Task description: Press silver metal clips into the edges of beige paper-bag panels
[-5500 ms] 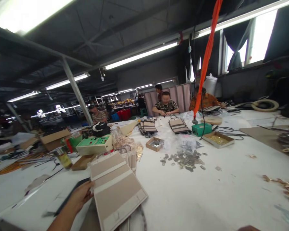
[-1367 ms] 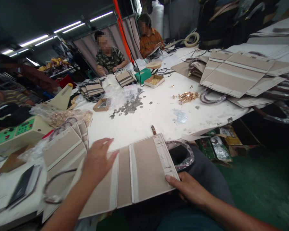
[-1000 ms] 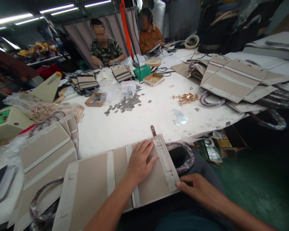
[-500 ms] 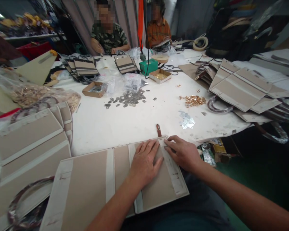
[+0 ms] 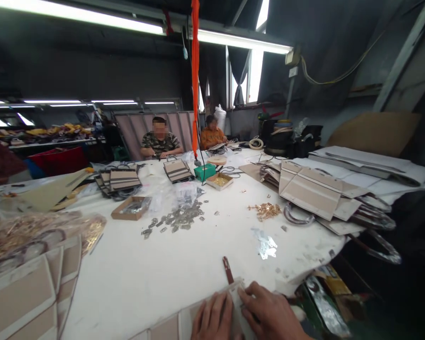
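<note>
Head view, first question — where are the two hands?

— Both sit at the bottom edge. The left hand (image 5: 212, 317) lies flat on the beige panel (image 5: 184, 326), fingers together and stretched forward, clamped on nothing. The right hand (image 5: 269, 314) rests just beside it on the panel's pale top strip (image 5: 236, 289); its fingers (image 5: 250, 295) press down on that strip, nearly touching the left hand's.

— And the panel itself?

— It lies at the near edge of the white tabletop (image 5: 170, 269), mostly cut off by the frame. A small brown strap (image 5: 228, 269) lies on the tabletop, touching the panel's far edge.

— What lies around it?

— To the left, a fanned stack of matching panels (image 5: 28, 293) and a clear bag of gold fittings (image 5: 38, 226). Farther out, a scatter of grey metal pieces (image 5: 177, 219), a small cardboard box (image 5: 130, 208), a little heap of gold clasps (image 5: 265, 210) and some silvery scraps (image 5: 266, 243). To the right, another pile of panels (image 5: 311, 191) with loop handles.

— Anyone else?

— Two people sit at the far end, one in camouflage (image 5: 160, 141), one in orange (image 5: 211, 134), beside a hanging orange strap (image 5: 195, 71) and a green box (image 5: 204, 171).
</note>
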